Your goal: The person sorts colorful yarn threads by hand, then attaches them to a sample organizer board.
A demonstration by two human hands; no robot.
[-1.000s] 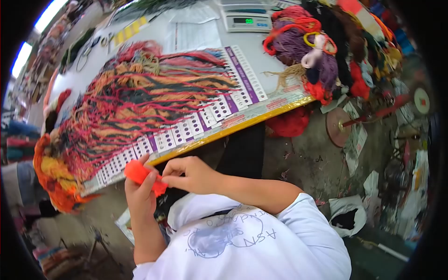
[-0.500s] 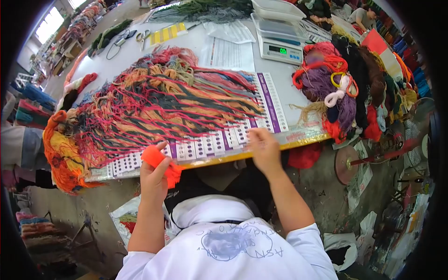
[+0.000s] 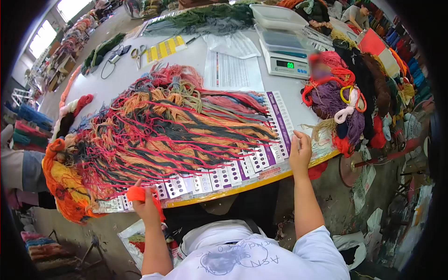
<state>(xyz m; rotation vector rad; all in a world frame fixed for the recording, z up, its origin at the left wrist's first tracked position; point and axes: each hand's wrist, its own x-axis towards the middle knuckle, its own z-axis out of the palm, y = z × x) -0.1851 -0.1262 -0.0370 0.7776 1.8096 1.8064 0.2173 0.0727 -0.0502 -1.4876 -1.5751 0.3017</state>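
My left hand (image 3: 147, 208), at the table's front edge, is closed around a bundle of bright orange-red yarn (image 3: 136, 193), whose loose end hangs below the fingers. My right hand (image 3: 300, 153) is over the front right part of the table, fingers curled towards the thumb. Any thread between those fingertips is too fine to make out. Between and beyond the hands lie perforated cards (image 3: 219, 179) in a row along the edge, with purple strips. Strands of pink, black, orange and grey yarn (image 3: 172, 126) run from these cards into a large tangled heap.
A digital scale (image 3: 285, 65) bearing plastic trays stands at the back right. Purple and red yarn skeins (image 3: 333, 95) hang over the right side, orange and yellow skeins (image 3: 60, 182) over the left corner. Scissors (image 3: 137, 56) and printed sheets (image 3: 228, 70) lie behind. Another person (image 3: 357, 17) is far right.
My right hand has moved right, away from the left hand. The left hand, still holding the orange-red yarn, sits lower and further left in view. The camera view has shifted too.
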